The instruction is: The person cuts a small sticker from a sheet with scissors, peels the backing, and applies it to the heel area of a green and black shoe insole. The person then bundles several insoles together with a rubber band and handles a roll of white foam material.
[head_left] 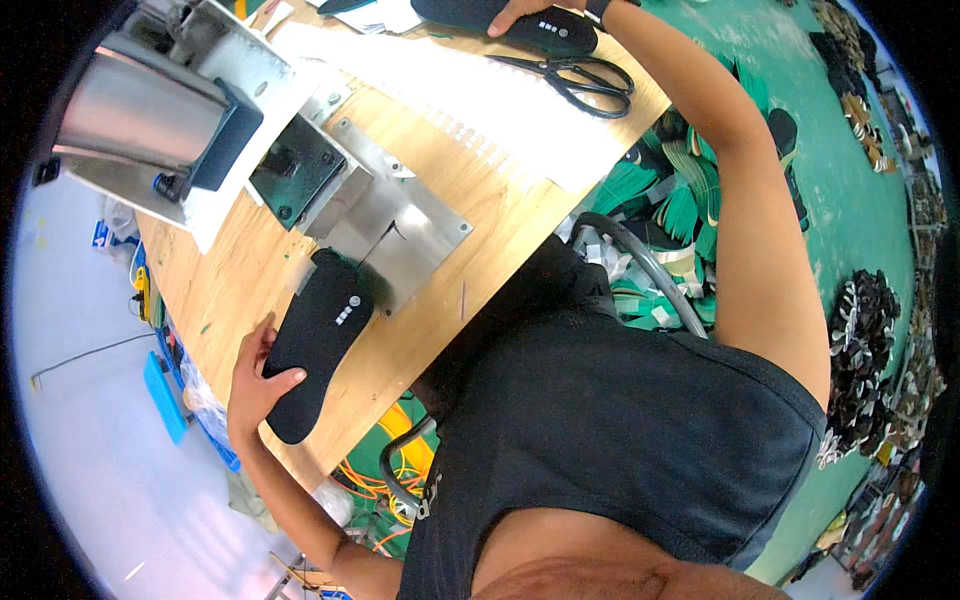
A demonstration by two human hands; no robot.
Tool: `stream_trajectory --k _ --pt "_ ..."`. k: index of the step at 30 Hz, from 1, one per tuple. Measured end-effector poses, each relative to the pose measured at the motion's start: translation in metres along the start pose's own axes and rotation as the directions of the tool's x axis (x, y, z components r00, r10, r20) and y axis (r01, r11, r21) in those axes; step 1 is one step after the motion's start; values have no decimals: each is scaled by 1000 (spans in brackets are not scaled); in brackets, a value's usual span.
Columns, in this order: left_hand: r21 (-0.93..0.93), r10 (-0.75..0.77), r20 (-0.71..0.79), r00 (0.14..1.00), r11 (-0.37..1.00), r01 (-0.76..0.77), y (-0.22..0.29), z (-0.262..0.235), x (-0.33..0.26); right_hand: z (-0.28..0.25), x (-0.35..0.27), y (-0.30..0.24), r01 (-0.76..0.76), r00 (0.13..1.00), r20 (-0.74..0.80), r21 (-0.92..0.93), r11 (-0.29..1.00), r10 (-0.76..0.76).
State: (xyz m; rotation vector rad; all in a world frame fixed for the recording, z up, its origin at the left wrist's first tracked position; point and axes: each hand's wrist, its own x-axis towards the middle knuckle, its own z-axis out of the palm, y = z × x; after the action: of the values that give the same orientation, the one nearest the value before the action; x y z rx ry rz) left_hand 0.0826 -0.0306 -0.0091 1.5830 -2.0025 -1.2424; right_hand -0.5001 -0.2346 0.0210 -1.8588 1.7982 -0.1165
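Observation:
My left hand (258, 388) grips a black insole (318, 335) near one end, thumb on top and fingers underneath. That insole has a small pale print, and its far end lies against the steel plate (405, 245) of the bench machine. At the top edge of the view, my right hand (535, 8) has its thumb over a second black insole (565, 32); its other fingers are mostly hidden. Black-handled scissors (575, 82) lie just below that insole, on a bright white sheet (440, 90).
The metal machine (150, 110) stands on the left of the wooden table (225, 300). Bundles of green and black insoles (685, 190) are heaped beyond the table's right side, beside a grey curved tube (640, 255). Orange cables (365, 485) run under the near edge. Dark piles (868, 345) line the green floor.

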Motion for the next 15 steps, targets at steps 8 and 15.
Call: stream_trajectory --k 8,15 --pt "243 -128 -48 991 960 136 43 12 -12 13 -11 5 75 984 -169 90 993 -59" --pt "704 128 -360 924 687 180 46 -6 -55 19 -33 12 198 915 -371 75 977 -157"
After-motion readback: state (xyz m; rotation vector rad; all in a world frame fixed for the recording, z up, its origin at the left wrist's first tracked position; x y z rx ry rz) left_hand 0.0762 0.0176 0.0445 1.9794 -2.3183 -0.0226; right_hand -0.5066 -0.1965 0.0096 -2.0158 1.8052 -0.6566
